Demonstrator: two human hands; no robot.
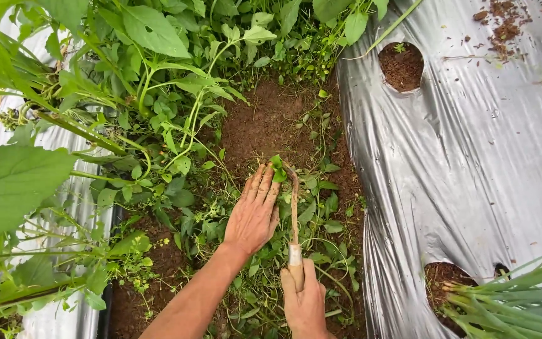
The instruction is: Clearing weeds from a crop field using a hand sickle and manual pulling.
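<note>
1. The left hand (pixel 253 213) is lying flat and spread, palm down, on low green weeds (pixel 214 216) in the soil strip (pixel 265 122) between two sheets of plastic. Its fingers are together and pointing away from the person, and the fingertips are dirty with soil.
2. The right hand (pixel 304 303) is gripping the wooden handle of a small weeding tool (pixel 294 213), with the fingers wrapped around the handle and the thumb lying along it.
3. The tool is having a thin, rusty metal shaft that is running away from the person, just beside the left hand on its right side. Its curved tip is sitting in the weeds near the left fingertips, touching a small green leaf there.
4. A silver-grey plastic mulch sheet (pixel 472 157) is covering the ground on the right. One round planting hole (pixel 401 66) in it is showing brown soil.
5. At the lower right, long green onion-like leaves (pixel 522 295) are growing out of another hole in the sheet.
6. Tall leafy weeds (pixel 95 94) are filling the left and upper part of the view.
</note>
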